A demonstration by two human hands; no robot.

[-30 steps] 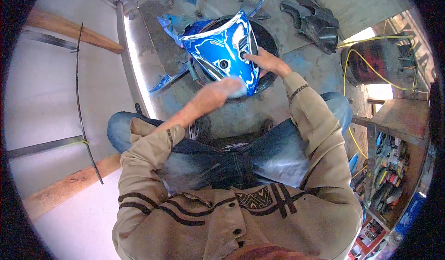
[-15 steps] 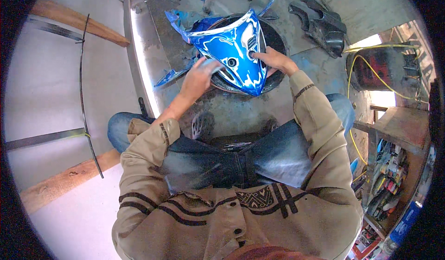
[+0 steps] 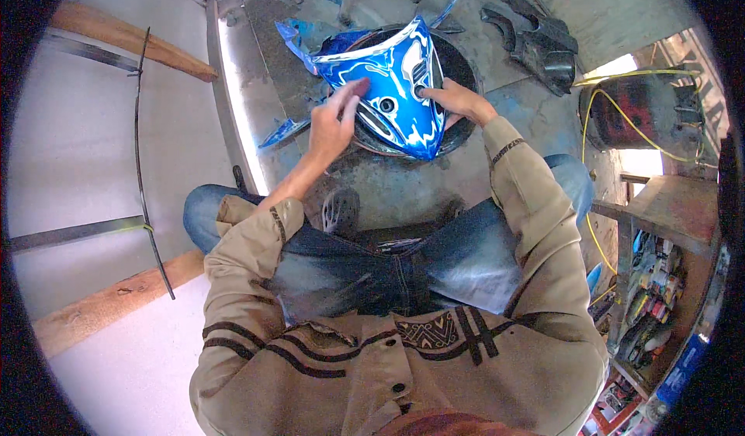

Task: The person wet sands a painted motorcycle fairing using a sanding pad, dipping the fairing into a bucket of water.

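A glossy blue and white motorcycle fairing panel point(image 3: 400, 86), pointed toward me, lies across a dark round tub-like thing point(image 3: 462, 67). Two round holes and a few slots show in its face. My right hand point(image 3: 461, 100) grips its right edge, thumb on top near one hole and the other fingers mostly hidden beneath. On the opposite side, my left hand point(image 3: 334, 123) has its fingers stretched out, their tips at the panel's left part, holding nothing. The frame does not settle whether those tips touch the surface.
Blue plastic pieces point(image 3: 283, 132) lie left of the tub. Black plastic parts point(image 3: 535, 44) rest on the floor at the far right. A dark cylinder point(image 3: 644, 116) with a yellow hose stands right of me, near a wooden shelf point(image 3: 675, 211) of tools. A white wall is at left.
My left hand has shifted slightly up onto the panel, its blurred fingers now clearer and more spread. The right hand keeps its grip, and the panel has hardly moved.
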